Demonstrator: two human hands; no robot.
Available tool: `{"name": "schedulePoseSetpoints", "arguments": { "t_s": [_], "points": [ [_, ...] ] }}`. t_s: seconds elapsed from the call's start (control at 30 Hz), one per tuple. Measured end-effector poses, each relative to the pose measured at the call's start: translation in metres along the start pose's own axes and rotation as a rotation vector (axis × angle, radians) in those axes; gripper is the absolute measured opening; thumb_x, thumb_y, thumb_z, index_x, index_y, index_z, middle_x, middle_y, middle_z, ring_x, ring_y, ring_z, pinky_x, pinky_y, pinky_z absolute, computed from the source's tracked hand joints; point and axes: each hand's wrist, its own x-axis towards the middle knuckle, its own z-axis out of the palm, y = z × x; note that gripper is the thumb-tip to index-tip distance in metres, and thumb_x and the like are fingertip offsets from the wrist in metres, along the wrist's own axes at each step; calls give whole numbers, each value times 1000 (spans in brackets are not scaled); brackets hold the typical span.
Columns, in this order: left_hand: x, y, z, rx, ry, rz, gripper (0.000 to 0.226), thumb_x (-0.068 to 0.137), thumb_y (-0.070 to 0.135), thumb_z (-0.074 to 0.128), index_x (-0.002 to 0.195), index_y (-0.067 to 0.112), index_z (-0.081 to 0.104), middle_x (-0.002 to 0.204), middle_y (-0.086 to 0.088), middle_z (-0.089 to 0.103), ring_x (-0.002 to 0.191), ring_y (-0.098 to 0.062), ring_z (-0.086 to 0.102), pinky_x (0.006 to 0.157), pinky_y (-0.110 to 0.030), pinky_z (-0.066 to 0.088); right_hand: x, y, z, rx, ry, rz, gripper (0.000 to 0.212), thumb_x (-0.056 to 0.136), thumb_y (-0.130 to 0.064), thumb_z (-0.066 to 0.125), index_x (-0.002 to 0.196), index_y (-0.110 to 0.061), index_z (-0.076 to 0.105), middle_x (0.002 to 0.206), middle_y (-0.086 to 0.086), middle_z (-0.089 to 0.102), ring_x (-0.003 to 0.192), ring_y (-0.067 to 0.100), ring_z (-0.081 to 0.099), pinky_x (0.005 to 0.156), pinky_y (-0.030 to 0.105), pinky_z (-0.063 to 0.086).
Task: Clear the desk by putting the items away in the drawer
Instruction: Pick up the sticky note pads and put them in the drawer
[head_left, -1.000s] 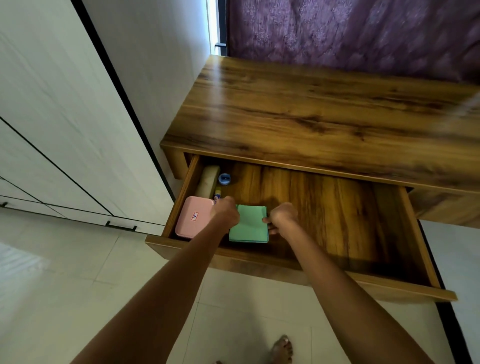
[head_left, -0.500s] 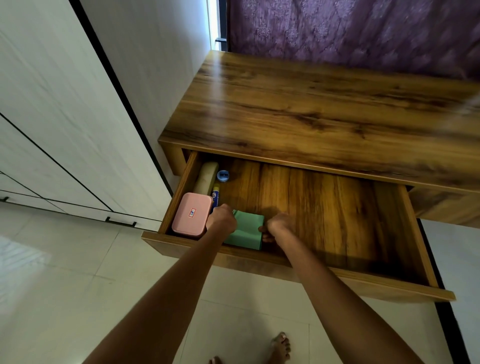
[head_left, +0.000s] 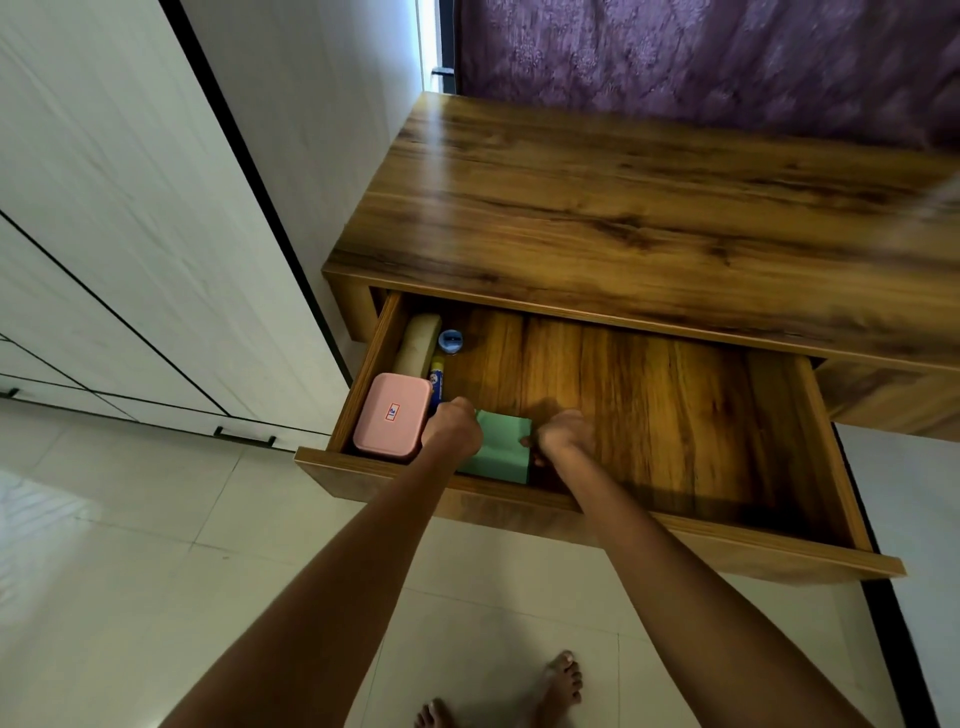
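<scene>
While both hands reach into the open drawer, the green pad sits low at the drawer's front-left, just beside the pink case w/ its small red label. Left hand curls round the pad's left edge, right hand pinches its right edge, so both are clamped on it. Vs. a sec ago the pad has dropped from held above the drawer floor to near or on it, closer to the front wall; can't tell if it's fully resting yet. Behind the case, along the left wall, lie a beige roll, a small blue round thing and a blue-yellow tube. The desk top shows only bare wood in view, though its right end is blurred. Judgement: this looks like the last item going in, task nearly done; what's left is letting go, pulling arms out, prob. pushing the drawer shut. Risk is minor: pad snagging the case on release.
</scene>
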Motion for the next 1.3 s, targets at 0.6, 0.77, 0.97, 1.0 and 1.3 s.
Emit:
{"name": "schedulePoseSetpoints", "arguments": {
  "t_s": [0.6, 0.77, 0.97, 1.0, 1.3],
  "points": [
    [-22, -2, -10, -153, -18, 216, 38, 91, 34, 58, 118, 6, 55, 108, -11, 55, 95, -20, 57, 77, -27, 48, -57, -7, -34, 76, 16, -333, 22, 87, -28, 67, 98, -9, 71, 103, 6, 69, 101, 20, 61, 75, 27, 43],
    [-36, 1, -24, -160, -224, 436, 38, 86, 30, 67, 116, 7, 64, 112, -7, 62, 101, -16, 56, 81, -24, 47, -62, -8, -63, -93, -153, -496, 27, 85, -29, 69, 101, -7, 72, 101, 2, 67, 94, 13, 56, 80, 28, 44],
    [-45, -2, -27, 107, -367, 530, 48, 71, 26, 81, 114, 10, 65, 115, -5, 66, 111, -16, 57, 101, -34, 44, -71, -8, -87, -418, -488, -476, 35, 77, -29, 77, 104, -8, 72, 103, 6, 71, 99, 19, 64, 85, 31, 49],
    [-47, -3, -27, 145, -377, 539, 48, 71, 25, 81, 114, 11, 65, 115, -5, 66, 110, -13, 56, 103, -33, 42, -75, -8, -89, -474, -544, -464, 37, 74, -29, 79, 105, -9, 72, 105, 6, 70, 100, 18, 63, 86, 30, 48],
    [-57, 4, -30, 408, -210, 694, 54, 75, 25, 77, 124, 12, 56, 119, -4, 61, 109, -20, 58, 95, -33, 49, -83, -3, -80, -734, -452, -533, 51, 64, -13, 85, 110, -13, 61, 101, 0, 60, 106, 24, 60, 85, 35, 54]
  ]
}}
